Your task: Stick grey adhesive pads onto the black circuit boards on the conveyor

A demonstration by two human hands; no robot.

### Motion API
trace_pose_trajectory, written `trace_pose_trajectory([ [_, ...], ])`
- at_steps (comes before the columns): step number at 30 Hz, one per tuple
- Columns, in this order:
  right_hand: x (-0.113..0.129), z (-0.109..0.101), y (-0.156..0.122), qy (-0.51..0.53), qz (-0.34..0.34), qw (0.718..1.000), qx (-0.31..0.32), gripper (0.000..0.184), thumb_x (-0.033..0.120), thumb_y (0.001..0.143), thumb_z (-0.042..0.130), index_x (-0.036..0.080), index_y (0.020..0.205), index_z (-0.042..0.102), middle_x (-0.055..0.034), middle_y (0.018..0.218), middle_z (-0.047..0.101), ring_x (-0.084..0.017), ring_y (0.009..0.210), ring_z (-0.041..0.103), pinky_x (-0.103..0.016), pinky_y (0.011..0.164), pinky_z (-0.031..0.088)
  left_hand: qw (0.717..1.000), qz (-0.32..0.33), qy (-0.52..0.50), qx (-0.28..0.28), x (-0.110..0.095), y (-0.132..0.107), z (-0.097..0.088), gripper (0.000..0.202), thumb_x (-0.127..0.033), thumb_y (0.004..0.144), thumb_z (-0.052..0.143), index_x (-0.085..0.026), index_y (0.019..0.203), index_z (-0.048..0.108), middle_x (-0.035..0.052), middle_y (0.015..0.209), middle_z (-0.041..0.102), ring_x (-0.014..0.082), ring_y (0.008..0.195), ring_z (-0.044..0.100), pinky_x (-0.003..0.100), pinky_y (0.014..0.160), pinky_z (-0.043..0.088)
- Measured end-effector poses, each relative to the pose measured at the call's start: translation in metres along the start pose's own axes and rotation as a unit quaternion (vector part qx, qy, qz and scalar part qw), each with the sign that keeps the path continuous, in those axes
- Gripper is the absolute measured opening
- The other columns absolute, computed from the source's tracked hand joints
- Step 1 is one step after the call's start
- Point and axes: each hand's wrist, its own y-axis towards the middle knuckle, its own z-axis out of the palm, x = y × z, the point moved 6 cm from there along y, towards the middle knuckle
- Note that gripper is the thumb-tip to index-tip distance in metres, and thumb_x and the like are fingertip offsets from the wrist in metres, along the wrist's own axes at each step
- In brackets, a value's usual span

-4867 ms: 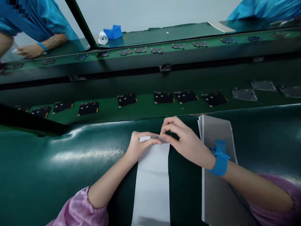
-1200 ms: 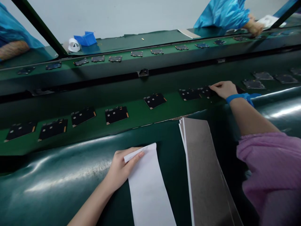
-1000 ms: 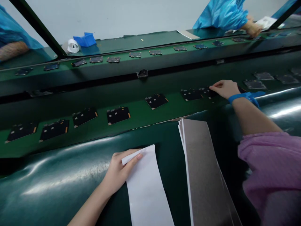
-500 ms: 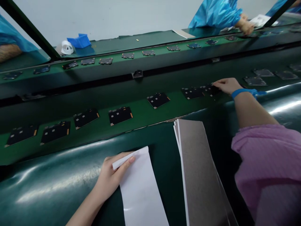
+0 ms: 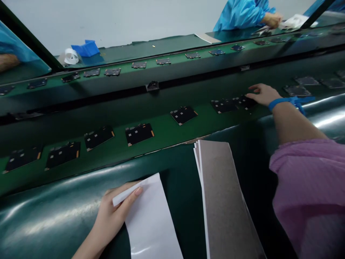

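My left hand (image 5: 115, 208) pinches the folded top end of a long white paper strip (image 5: 152, 219), thumb on top and the other fingers hidden behind. At the right, my right hand (image 5: 265, 95), with a blue band at the wrist, hovers over the right end of a black circuit board (image 5: 246, 103). Its thumb and forefinger are apart, with nothing between them. Touching that board's left side or nearly so is another black board (image 5: 224, 105). A further board (image 5: 183, 115) lies to the left, apart from them on the green belt (image 5: 161, 135).
Between my arms lies a stack of grey-brown strips (image 5: 223, 187) with white edges. Several more boards (image 5: 139, 133) run along the belt. Beyond a raised divider, smaller boards (image 5: 163, 61) line a second belt. Across it, a person in blue sleeves (image 5: 237, 18) handles something white.
My right thumb and forefinger have parted over the board, and the hand has shifted slightly right. My left hand and the white strip appear lower and further left.
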Motion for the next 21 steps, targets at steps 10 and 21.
trace_pose_trajectory([
  [10, -0.006, -0.012, 0.003, -0.036, -0.084, 0.996, -0.008, 0.035, 0.028, 0.091, 0.056, 0.001, 0.108, 0.068, -0.0184, 0.108, 0.065, -0.019, 0.100, 0.058, -0.030, 0.081, 0.038, 0.996, -0.008, 0.074, -0.042, -0.001, 0.002, -0.004, 0.029, -0.046, 0.079, 0.063, -0.022, 0.072, 0.078, 0.0018, 0.072, 0.077, 0.0180, 0.054, 0.070, 0.017, 0.047, 0.053],
  [21, -0.031, -0.014, 0.017, 0.037, 0.013, 0.999, 0.001, 0.047, 0.035, 0.084, 0.057, 0.001, 0.115, 0.065, -0.0165, 0.110, 0.067, -0.020, 0.107, 0.058, -0.030, 0.078, 0.036, 0.992, -0.072, 0.071, -0.074, 0.015, -0.003, -0.008, 0.032, -0.058, 0.070, 0.067, -0.028, 0.068, 0.078, 0.0000, 0.069, 0.077, 0.0219, 0.059, 0.072, 0.020, 0.050, 0.057],
])
